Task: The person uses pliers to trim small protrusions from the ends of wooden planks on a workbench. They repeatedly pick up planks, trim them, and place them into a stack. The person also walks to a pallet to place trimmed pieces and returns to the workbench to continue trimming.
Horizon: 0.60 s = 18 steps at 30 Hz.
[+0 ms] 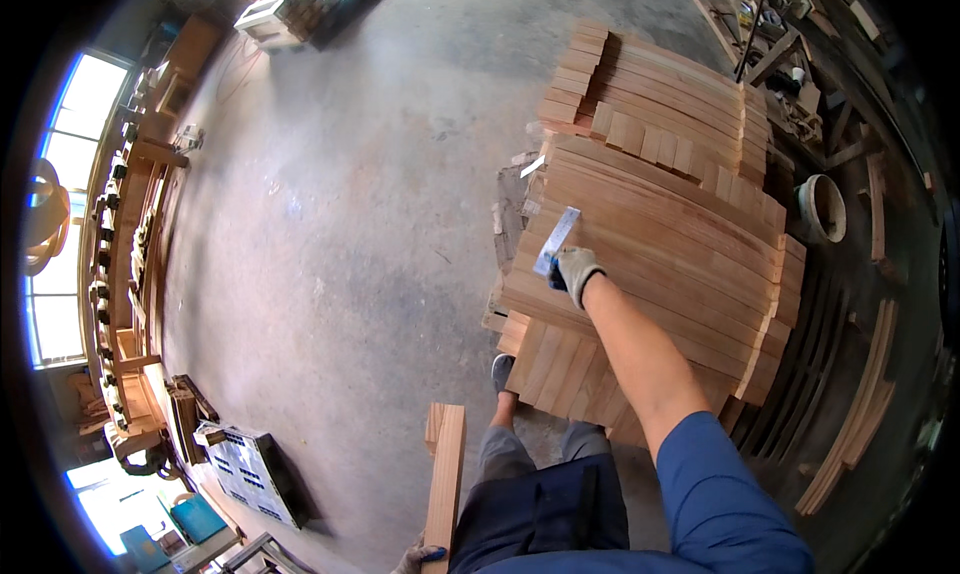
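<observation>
My right hand, in a pale work glove, reaches out over a stack of wooden boards. Its fingers are closed round the near end of a flat, silvery strip, whose exact kind I cannot make out. The strip lies over the left part of the stack's top layer; whether it touches the wood, I cannot tell. At the lower edge my left hand, also gloved and partly cut off, grips wooden boards held upright beside my left leg.
Behind the near stack rises another board stack. A round bucket stands right of it, near loose timber. Grey concrete floor spreads to the left. A plastic pallet lies lower left, by a wooden rack along the windows.
</observation>
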### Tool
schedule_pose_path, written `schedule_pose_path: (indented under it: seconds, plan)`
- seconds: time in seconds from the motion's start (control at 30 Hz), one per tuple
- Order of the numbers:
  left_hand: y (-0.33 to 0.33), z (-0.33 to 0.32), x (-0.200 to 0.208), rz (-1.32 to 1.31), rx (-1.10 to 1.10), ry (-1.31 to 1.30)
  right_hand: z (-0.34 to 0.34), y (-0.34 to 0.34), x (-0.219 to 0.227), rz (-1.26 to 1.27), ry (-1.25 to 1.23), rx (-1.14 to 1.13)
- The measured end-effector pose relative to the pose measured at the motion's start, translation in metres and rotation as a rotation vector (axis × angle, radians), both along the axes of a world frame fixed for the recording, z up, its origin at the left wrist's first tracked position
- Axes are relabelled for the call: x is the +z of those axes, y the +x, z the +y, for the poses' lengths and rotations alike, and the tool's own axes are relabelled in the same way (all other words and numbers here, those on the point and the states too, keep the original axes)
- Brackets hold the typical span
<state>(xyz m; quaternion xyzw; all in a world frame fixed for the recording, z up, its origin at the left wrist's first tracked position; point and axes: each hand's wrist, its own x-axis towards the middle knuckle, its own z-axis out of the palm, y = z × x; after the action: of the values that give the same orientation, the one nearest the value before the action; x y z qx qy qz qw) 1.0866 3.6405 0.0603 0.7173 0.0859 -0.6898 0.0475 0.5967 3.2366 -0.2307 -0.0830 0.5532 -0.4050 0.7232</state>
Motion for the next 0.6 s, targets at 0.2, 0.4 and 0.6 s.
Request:
schedule_pose_path:
  seconds: [0.2,0.4,0.6]
  plan:
    - [-0.021,-0.03,0.005,0.061,-0.096,-0.126,-0.012,-0.027,0.044,-0.219,-0.06,-0.211]
    - [0.0,-0.041,-0.02,0.04,-0.629,-0.593,0.119,-0.019,0.056,-0.026,-0.044,-0.21]
    - [-0.062,-0.148,-0.002,0.009,-1.483,-0.77,0.324,-0.003,0.035,-0.108,0.44,-0.404]
